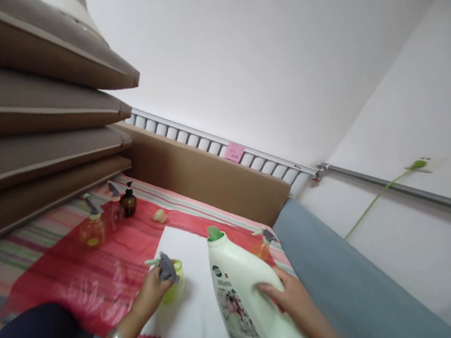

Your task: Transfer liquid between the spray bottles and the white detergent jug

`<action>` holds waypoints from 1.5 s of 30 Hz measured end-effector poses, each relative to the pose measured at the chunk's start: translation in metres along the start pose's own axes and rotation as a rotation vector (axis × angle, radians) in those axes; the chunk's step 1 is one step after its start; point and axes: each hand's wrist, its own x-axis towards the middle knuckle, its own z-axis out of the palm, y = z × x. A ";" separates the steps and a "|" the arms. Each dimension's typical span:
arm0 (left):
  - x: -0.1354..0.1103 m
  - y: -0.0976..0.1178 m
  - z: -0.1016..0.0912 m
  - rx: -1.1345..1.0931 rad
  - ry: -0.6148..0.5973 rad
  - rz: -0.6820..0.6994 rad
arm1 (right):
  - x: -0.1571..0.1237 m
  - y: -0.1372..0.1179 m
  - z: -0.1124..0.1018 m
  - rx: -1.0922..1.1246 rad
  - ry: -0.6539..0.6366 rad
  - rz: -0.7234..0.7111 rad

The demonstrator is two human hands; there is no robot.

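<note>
Two blurred hands, left fingers (155, 280) pinching spray bottle (176, 288) trigger, right fingers (271, 290) spread on white jug (239, 288), base cropped.

A large white jug (245, 299) with a green cap and a printed label is held at its side over a white cloth (191, 251). Just left, a small yellow-green spray bottle (175, 285) is gripped by its grey trigger head.
</note>
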 end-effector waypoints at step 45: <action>-0.003 -0.015 0.010 0.133 -0.135 -0.020 | 0.021 -0.081 -0.004 -0.748 -0.351 -0.152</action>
